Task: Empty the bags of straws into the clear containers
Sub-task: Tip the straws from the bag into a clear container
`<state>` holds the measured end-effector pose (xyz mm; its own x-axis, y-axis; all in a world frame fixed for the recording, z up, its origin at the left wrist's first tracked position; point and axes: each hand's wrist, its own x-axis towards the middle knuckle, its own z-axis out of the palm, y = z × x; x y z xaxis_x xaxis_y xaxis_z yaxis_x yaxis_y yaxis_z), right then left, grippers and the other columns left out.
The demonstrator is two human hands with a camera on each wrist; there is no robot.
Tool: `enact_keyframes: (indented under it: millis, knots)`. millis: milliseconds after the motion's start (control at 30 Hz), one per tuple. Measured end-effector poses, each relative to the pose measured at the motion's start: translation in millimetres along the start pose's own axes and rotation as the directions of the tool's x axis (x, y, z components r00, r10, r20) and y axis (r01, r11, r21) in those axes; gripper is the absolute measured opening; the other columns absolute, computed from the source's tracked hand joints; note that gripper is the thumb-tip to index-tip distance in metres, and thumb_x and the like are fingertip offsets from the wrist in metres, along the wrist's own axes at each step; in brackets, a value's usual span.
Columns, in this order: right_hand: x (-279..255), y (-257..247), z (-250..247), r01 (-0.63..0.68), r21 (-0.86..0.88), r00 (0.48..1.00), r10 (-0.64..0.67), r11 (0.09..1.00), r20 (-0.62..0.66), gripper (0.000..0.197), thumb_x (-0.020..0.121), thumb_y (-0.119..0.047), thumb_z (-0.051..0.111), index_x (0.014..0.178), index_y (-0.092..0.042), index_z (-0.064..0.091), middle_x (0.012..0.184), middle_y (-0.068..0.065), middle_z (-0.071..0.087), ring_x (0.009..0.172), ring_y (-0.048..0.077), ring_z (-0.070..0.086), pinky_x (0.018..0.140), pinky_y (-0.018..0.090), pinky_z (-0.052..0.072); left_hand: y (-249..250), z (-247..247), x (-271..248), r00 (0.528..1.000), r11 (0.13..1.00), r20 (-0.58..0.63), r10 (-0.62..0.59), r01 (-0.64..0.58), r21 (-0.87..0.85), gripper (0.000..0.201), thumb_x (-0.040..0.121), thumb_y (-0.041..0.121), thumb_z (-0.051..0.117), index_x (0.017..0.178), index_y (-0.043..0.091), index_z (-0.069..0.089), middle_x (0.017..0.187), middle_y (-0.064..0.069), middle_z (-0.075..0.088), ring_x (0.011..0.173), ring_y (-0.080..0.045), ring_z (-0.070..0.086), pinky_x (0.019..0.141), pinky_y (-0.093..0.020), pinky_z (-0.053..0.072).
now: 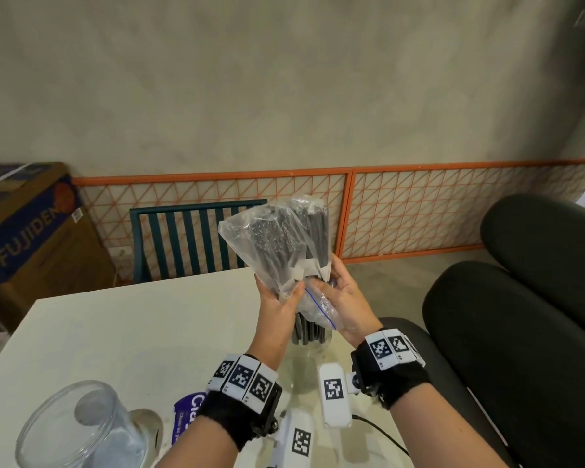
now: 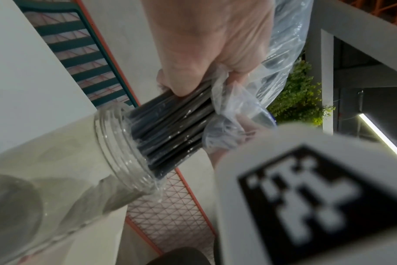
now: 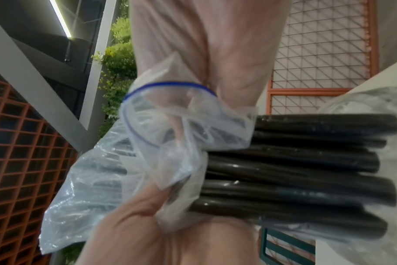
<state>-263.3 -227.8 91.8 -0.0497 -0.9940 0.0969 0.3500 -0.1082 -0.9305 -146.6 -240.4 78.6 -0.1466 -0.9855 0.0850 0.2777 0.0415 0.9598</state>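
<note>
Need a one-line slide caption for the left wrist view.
Left hand grips a clear bag, feeding black straws into the mouth of a clear jar.

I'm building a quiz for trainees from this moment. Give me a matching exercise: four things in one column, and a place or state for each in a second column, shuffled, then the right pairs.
Things:
1. black straws
2. clear bag
3. empty jar
4. teal chair

Places or states:
A. stands at the table's near left corner, nothing inside
B. held upside down by left hand and right hand
C. behind the table's far edge
D. lower ends going into a clear jar's mouth

Pairs: 1-D, 2-B, 3-A, 4-C
</note>
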Motion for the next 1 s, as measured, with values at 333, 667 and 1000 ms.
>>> enact_keyframes:
  millis: [333,667,1000]
  knots:
    - [-23,-6,-2,-0.041,0.025,0.992,0.038,0.999,0.122,0.045,0.091,0.008,0.046,0.119,-0.026,0.051,0.12,0.003,0.061,0.098,0.009,0.068,0.075,0.021,0.055,8,-17,-13,0.987,0.99,0.16,-0.014,-0.009,0.143,0.063,0.091,0.013,0.055,0.132,0.038,0.014,0.138,0.006,0.045,0.121,-0.008,0.05,0.09,-0.015,0.044]
    - [-31,-18,-7,-0.011,0.064,0.996,0.005,0.998,0.092,0.05,0.089,0.012,0.045,0.124,-0.022,0.051,0.116,-0.001,0.063,0.098,0.01,0.067,0.081,0.025,0.057,28,-22,-28,0.9,0.986,0.425,-0.097,0.028,0.167,0.08,0.084,0.004,0.056,0.142,0.034,0.009,0.138,0.01,0.046,0.109,0.011,0.055,0.082,-0.007,0.047]
    - [-27,-5,-7,0.004,0.172,1.0,-0.003,0.985,-0.005,0.056,0.077,0.013,0.044,0.122,-0.017,0.052,0.103,0.01,0.06,0.082,0.014,0.064,0.07,0.023,0.055,19,-23,-34,0.971,0.945,0.231,-0.051,-0.028,0.325,0.073,0.082,0.004,0.066,0.133,0.033,0.022,0.12,0.024,0.048,0.104,0.017,0.049,0.091,-0.011,0.042]
